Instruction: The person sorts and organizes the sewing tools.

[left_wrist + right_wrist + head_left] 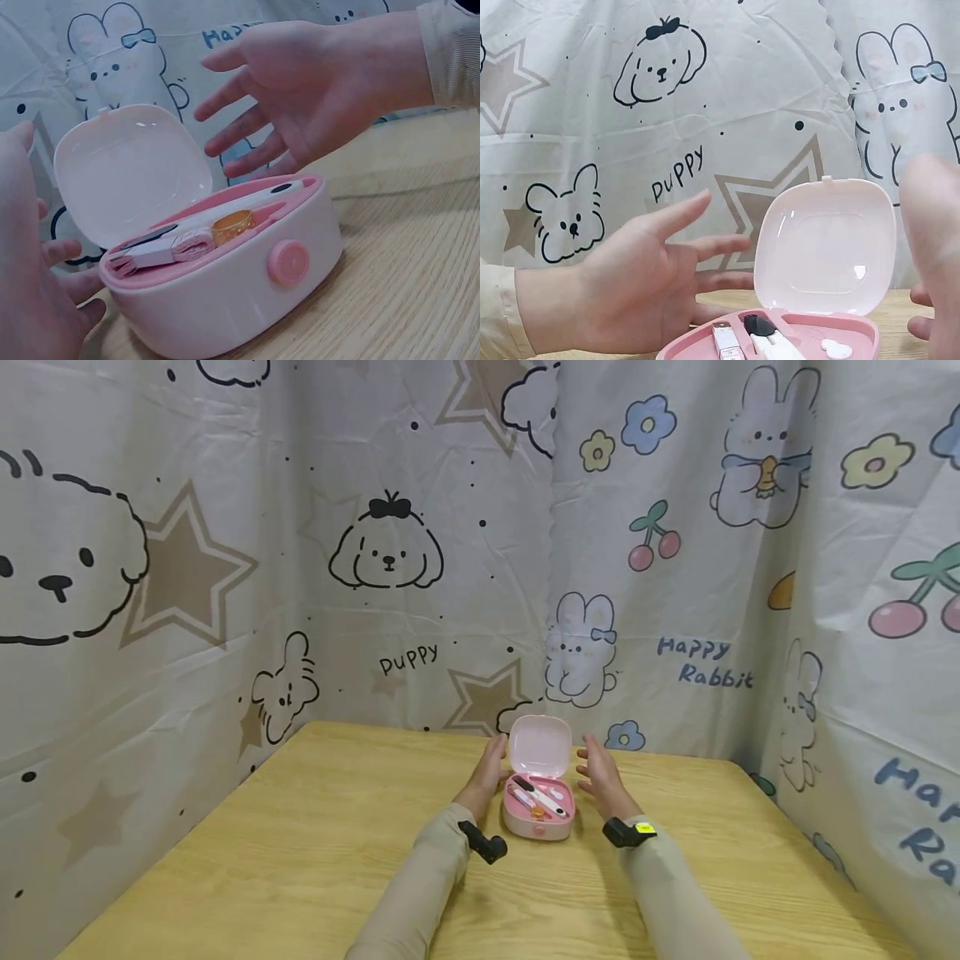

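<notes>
A small pink and white case (539, 827) stands on the table with its pale pink lid (540, 746) raised. Inside lie a white stick-like tool (542, 797) with a dark end, a folded pink-and-white bundle (161, 251), a gold-coloured ring-like thimble (234, 225) and a small white piece (836, 349). My left hand (487, 770) is held at the case's left side, fingers extended; whether they touch it I cannot tell. Across from it, my right hand (604, 778) hovers at the right side, fingers spread and apart from the case. Neither hand holds anything.
The wooden table (337, 827) extends around the case on all sides. Behind it and along both sides hang printed curtains (480, 610) that meet the table's edges. Each wrist carries a black strapped device, such as the right one (628, 832).
</notes>
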Motion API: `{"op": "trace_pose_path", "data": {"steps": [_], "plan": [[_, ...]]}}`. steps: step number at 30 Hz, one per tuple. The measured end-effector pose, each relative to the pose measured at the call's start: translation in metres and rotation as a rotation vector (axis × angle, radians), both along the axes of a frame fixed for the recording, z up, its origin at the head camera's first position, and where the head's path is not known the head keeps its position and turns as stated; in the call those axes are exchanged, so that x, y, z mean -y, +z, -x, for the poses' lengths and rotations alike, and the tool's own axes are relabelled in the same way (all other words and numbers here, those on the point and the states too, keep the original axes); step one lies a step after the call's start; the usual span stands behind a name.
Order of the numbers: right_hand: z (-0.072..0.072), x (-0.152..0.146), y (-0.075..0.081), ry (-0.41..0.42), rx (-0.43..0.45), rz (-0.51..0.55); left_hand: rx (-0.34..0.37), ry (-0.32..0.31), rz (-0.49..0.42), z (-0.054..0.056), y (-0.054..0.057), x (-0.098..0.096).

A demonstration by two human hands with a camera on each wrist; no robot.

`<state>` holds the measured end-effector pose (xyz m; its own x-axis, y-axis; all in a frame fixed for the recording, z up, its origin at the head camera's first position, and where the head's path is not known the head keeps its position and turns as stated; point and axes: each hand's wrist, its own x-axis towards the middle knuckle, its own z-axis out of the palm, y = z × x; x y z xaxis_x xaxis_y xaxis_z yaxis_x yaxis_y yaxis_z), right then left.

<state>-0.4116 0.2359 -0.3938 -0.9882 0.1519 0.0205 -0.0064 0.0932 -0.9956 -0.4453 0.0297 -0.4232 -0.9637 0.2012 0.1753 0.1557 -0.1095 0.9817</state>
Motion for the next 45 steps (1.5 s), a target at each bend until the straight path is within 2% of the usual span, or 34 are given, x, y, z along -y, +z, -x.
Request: {"op": "trace_pose_path", "data": {"steps": [6, 11, 18, 24, 32, 36, 45], "plan": [[0.006, 0.006, 0.0, 0.072, -0.013, 0.037, 0.037, -0.007, 0.02, -0.003, 0.011, -0.003], [0.005, 0.01, -0.002, 0.098, -0.004, 0.044, 0.071, -0.009, 0.039, -0.004, 0.011, -0.006], [0.004, 0.013, 0.0, 0.094, -0.014, 0.029, 0.049, -0.031, -0.008, -0.003, 0.013, -0.007], [0.002, 0.016, 0.002, 0.093, -0.015, 0.023, 0.072, -0.034, -0.052, -0.003, 0.014, -0.004], [-0.004, 0.016, -0.001, 0.079, -0.064, -0.003, 0.041, -0.045, -0.102, -0.004, 0.014, -0.005], [-0.005, 0.016, -0.002, 0.066, -0.09, -0.03, 0.024, -0.044, -0.104, -0.004, 0.013, -0.006], [-0.003, 0.017, -0.005, 0.038, -0.121, -0.054, 0.045, -0.052, -0.101, -0.006, 0.011, -0.002]]}}
